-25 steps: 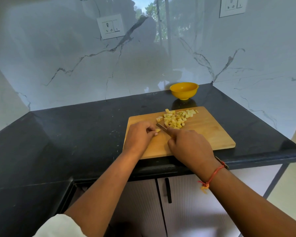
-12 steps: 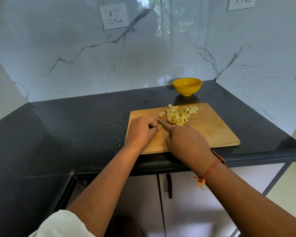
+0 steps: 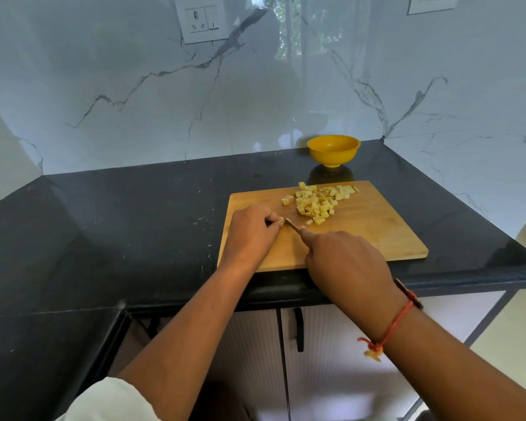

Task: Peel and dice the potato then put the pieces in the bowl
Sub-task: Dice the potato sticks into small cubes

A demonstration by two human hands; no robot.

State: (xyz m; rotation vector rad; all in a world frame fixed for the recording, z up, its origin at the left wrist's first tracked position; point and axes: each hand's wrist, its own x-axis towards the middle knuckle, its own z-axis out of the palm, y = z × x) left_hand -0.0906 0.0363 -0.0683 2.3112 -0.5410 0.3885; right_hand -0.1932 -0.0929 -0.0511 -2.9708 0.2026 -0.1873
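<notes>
Hardly moved: my left hand (image 3: 249, 235) pinches a potato bit (image 3: 281, 220) near the board (image 3: 362, 238)'s left edge; my right hand (image 3: 346, 262) grips the knife (image 3: 292, 224).

Knife (image 3: 292, 223) drawn back slightly; held potato piece (image 3: 281, 220) seemingly shorter.

A white sleeve (image 3: 104, 399) covers my left upper arm. A red knotted thread (image 3: 398, 322) and dark band (image 3: 408, 292) encircle my right hand's (image 3: 346, 262) wrist.

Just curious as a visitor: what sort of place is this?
Probably a home kitchen: a dark stone counter, a wooden cutting board with diced potato, and a yellow bowl.
</notes>
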